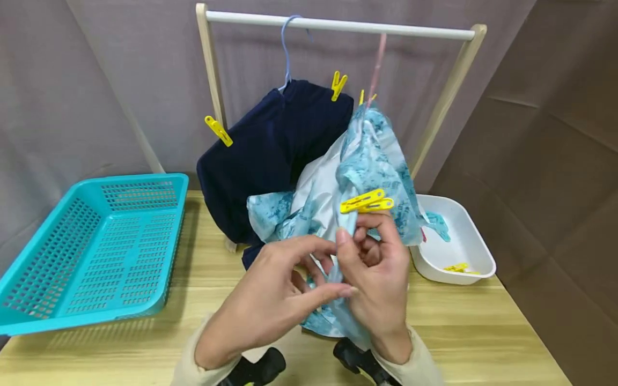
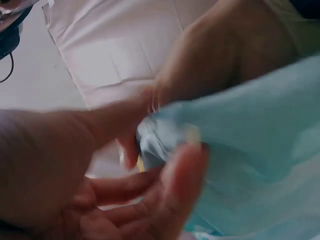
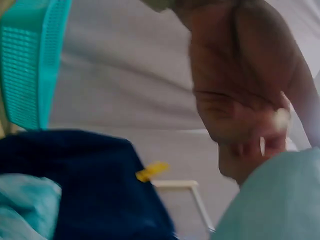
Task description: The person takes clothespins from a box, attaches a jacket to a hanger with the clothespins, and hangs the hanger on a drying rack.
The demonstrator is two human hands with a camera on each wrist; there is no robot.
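A light blue and white patterned garment (image 1: 372, 155) hangs from a pink hanger (image 1: 379, 64). My right hand (image 1: 379, 273) pinches a narrow pale blue strip of it between thumb and curled fingers. Just above those fingers, a yellow clothespin (image 1: 367, 201) is on the cloth. My left hand (image 1: 270, 295) is beside the strip, thumb and fingers spread apart around it, fingertips close to or touching the cloth. In the left wrist view, the blurred left fingers (image 2: 175, 190) lie against the pale cloth (image 2: 250, 130). Cloth partly hides the right fingertips.
A navy garment (image 1: 275, 145) hangs on a blue hanger (image 1: 286, 48) with yellow clothespins (image 1: 219, 131) at its shoulders. The white rail (image 1: 338, 24) has wooden posts. A turquoise basket (image 1: 176, 214) stands left; a white bin (image 1: 434, 271) with clothespins (image 1: 456, 267) and blue cloth stands right.
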